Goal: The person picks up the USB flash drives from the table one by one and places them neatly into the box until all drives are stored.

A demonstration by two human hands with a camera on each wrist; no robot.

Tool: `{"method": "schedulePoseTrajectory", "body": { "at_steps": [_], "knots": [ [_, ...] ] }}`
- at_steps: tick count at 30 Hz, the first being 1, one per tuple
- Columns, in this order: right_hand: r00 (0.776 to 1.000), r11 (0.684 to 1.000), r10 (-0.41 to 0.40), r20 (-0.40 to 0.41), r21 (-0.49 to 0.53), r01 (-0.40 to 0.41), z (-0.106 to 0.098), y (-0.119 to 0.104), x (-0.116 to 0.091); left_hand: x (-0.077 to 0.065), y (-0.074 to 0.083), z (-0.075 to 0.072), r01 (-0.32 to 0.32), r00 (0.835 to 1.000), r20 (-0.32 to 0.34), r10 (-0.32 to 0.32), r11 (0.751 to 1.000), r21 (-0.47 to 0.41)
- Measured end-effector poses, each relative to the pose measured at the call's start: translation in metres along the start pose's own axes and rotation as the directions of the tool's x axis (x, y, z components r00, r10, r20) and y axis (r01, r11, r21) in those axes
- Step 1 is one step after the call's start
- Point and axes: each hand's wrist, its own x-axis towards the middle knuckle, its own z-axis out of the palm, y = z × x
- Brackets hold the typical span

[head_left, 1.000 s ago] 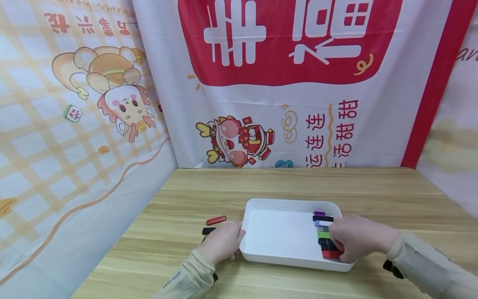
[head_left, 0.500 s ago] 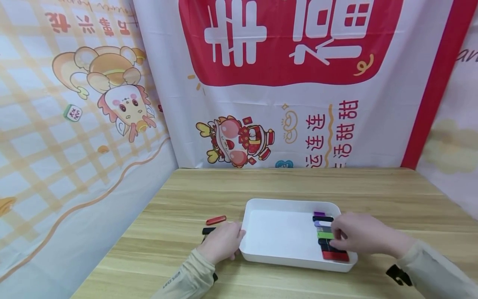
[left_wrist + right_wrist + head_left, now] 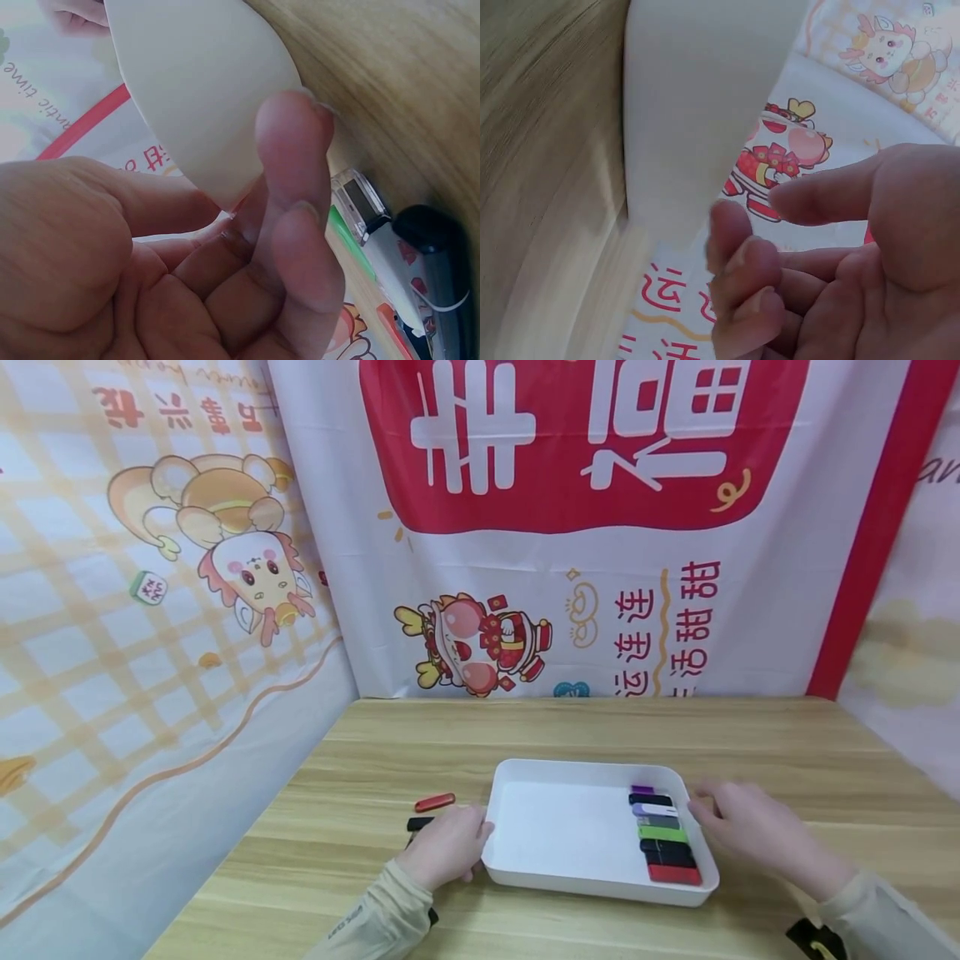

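Note:
My left hand (image 3: 447, 845) grips the left wall of a shallow white tray (image 3: 566, 831), thumb on one side and fingers round the other in the left wrist view. Along the tray's right end lies a column of small sticks that look like USB flash drives: purple, black, lavender and white, grey, a green stick (image 3: 663, 834), black ones, and a red stick (image 3: 674, 874) nearest me. My right hand (image 3: 761, 827) is just outside the tray's right rim. In the right wrist view its fingers are loosely bent, thumb apart, with nothing between them.
Left of the tray on the wooden table (image 3: 420, 735) lie a red stick (image 3: 435, 802) and a black stick (image 3: 420, 822), with others partly behind my left hand. The left wrist view shows a clear-capped stick (image 3: 360, 202) there. Printed cloths hang behind and at both sides.
My right hand has lifted off the row of sticks and moved right, past the tray's rim, uncovering their right ends. The left hand keeps its grip and the tray stays put.

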Motion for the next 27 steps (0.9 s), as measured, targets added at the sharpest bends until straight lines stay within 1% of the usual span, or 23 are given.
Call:
{"method": "schedulePoseTrajectory", "body": {
  "at_steps": [3,5,9,14,17,20,22,27],
  "knots": [
    [0.998,0.999,0.041,0.039,0.016,-0.041,0.0,-0.001,-0.002,0.0,0.0,0.0,0.005,1.0,0.0,-0.005,1.0,-0.001],
    [0.997,0.999,0.047,0.055,0.008,-0.047,-0.001,-0.002,-0.003,-0.001,0.001,0.0,0.008,1.0,-0.002,-0.008,1.0,0.0],
    [0.998,0.999,0.039,0.05,0.0,-0.039,-0.001,-0.004,-0.003,-0.001,0.002,0.0,0.001,1.0,-0.008,-0.001,1.0,0.001],
    [0.995,0.997,0.061,0.082,0.043,-0.064,0.006,-0.005,-0.005,-0.002,0.002,0.0,-0.006,1.0,-0.006,0.006,1.0,0.005],
    [0.996,0.998,0.055,0.067,0.031,-0.057,0.011,-0.005,-0.007,-0.002,0.002,0.0,-0.003,1.0,-0.008,0.003,1.0,0.012],
    [1.0,1.0,0.007,0.018,-0.006,-0.007,0.015,-0.006,-0.009,-0.001,0.003,-0.001,-0.005,1.0,-0.008,0.005,1.0,0.015],
    [1.0,1.0,-0.013,0.0,-0.022,0.013,0.016,-0.006,-0.009,-0.001,0.003,-0.001,-0.007,1.0,-0.006,0.007,1.0,0.013],
    [1.0,1.0,-0.008,0.006,-0.026,0.008,0.02,-0.008,-0.01,-0.002,0.003,0.0,-0.005,1.0,-0.003,0.005,1.0,0.014]
  ]
}}
